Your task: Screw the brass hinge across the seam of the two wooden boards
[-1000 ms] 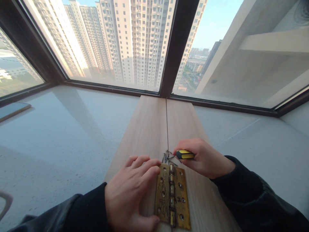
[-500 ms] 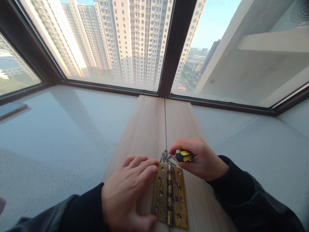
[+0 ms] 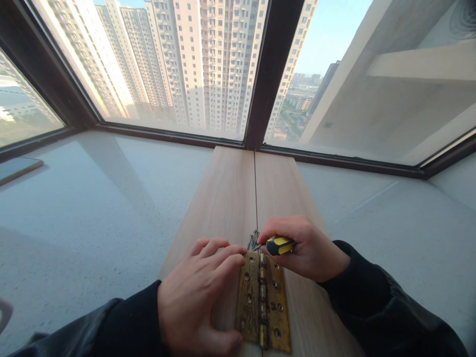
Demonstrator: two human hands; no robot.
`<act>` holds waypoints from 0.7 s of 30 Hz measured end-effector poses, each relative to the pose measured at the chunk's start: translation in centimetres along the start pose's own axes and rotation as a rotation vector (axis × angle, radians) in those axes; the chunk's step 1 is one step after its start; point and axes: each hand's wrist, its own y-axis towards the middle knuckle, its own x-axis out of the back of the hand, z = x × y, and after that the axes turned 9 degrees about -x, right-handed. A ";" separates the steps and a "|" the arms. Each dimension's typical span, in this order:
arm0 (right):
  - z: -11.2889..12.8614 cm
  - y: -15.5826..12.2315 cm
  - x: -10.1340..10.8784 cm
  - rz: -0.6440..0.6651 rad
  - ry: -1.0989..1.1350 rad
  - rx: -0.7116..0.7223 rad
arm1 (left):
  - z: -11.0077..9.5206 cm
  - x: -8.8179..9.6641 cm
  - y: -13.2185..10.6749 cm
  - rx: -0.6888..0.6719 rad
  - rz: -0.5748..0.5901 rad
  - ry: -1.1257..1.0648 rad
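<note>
A worn brass butt hinge [image 3: 263, 297] lies opened flat across the seam between two pale wood boards [image 3: 226, 198]. My left hand [image 3: 201, 292] spans its left leaf, fingertips at the top corner and thumb near the bottom one. Just beyond the hinge's top end, my right hand [image 3: 308, 248] is closed round a yellow-and-black screwdriver [image 3: 280, 245], whose handle end faces left. The right fingertips are beside a small pile of screws [image 3: 253, 239] on the seam; whether they touch or pinch one is hidden. Screw holes show in both leaves.
The boards rest on a pale speckled sill [image 3: 111, 208] and reach to the dark window frame [image 3: 256, 119]. A flat, phone-like object [image 3: 20, 168] lies at far left. At the lower left edge, part of a pale curved object [image 3: 5, 313] shows, too little to name.
My right hand has shifted slightly left and down with the screwdriver, closer to the screws and the hinge's top edge. My left hand keeps its place on the hinge.
</note>
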 end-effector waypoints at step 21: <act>0.2 0.1 -0.3 0.029 0.013 0.023 | -0.1 0.0 0.0 0.030 0.002 -0.005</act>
